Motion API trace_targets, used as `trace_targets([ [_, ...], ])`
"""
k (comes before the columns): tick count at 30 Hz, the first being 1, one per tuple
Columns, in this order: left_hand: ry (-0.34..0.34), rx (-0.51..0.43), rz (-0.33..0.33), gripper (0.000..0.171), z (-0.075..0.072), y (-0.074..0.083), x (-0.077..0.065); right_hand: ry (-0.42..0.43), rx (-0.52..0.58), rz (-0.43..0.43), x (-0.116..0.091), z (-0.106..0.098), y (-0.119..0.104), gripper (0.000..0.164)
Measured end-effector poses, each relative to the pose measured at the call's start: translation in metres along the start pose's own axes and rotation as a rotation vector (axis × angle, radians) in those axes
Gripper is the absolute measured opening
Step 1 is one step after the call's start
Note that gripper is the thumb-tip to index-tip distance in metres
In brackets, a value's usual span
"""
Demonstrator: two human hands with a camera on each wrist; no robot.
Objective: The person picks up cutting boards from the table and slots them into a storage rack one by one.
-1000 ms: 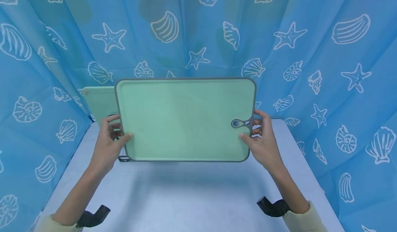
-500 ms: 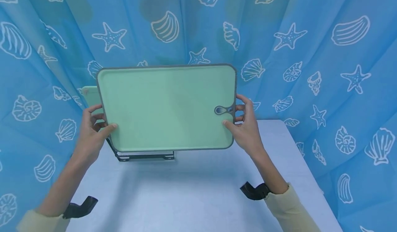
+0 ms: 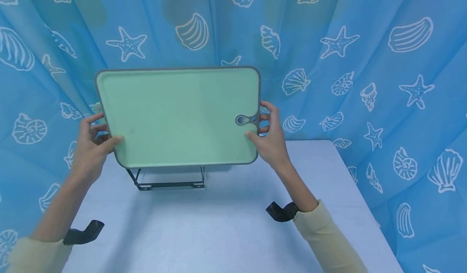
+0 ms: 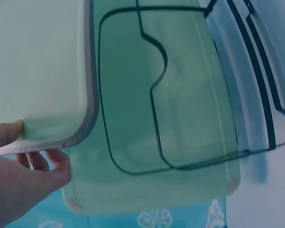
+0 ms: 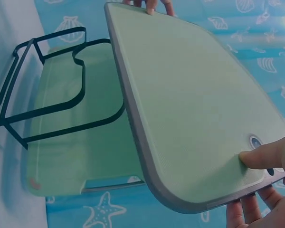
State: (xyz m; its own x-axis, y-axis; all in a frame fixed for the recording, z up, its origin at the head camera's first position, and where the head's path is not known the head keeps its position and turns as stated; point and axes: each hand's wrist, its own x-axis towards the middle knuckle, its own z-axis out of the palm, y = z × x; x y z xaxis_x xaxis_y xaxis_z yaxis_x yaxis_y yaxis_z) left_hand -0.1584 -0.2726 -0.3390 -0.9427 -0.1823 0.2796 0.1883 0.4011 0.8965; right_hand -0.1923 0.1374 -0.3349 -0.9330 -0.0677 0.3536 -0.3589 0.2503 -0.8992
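Note:
A light green cutting board (image 3: 178,117) with a grey rim hangs over the table, its long side level. My left hand (image 3: 91,143) grips its left edge, thumb on the front face and fingers behind. On the right edge, beside the small teardrop hole, my right hand (image 3: 271,137) holds it the same way. Behind and below it stands a black wire rack (image 3: 171,184), mostly hidden in the head view. A second green board (image 5: 104,156) stands in that rack, plain in both wrist views. The held board is apart from the rack's front loop in the left wrist view.
A white table (image 3: 226,224) lies under the rack. Blue curtains (image 3: 339,102) with white shells and starfish hang behind and at both sides. Black wrist mounts (image 3: 282,212) sit on both forearms.
Both hands have carried the cutting board left and upward in the head view. It now covers the second board there, and more of the rack's base shows beneath it.

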Motion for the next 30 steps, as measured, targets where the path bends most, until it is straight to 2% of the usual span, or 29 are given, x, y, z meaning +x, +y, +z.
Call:
trace_targets([
  [7, 0.015, -0.104, 0.016, 0.067, -0.012, -0.010, 0.010, 0.017, -0.003, -0.051, 0.009, 0.019, 0.002, 0.078],
  [11, 0.013, -0.208, 0.014, 0.066, -0.020, -0.014, 0.013, 0.022, 0.001, -0.075, 0.013, 0.031, 0.001, 0.077],
  [17, 0.021, -0.323, -0.002, 0.065, -0.027, -0.020, 0.018, 0.015, 0.012, -0.074, 0.018, 0.045, 0.001, 0.076],
  [21, 0.033, -0.301, -0.011, 0.066, -0.030, -0.024, 0.020, 0.017, 0.027, -0.063, 0.021, 0.051, 0.003, 0.076],
  [25, 0.051, -0.217, -0.018, 0.066, -0.031, -0.028, 0.022, 0.025, 0.036, -0.063, 0.024, 0.057, 0.006, 0.075],
  [30, 0.060, -0.241, -0.025, 0.065, -0.032, -0.032, 0.026, 0.035, 0.026, -0.053, 0.027, 0.063, 0.011, 0.074],
])
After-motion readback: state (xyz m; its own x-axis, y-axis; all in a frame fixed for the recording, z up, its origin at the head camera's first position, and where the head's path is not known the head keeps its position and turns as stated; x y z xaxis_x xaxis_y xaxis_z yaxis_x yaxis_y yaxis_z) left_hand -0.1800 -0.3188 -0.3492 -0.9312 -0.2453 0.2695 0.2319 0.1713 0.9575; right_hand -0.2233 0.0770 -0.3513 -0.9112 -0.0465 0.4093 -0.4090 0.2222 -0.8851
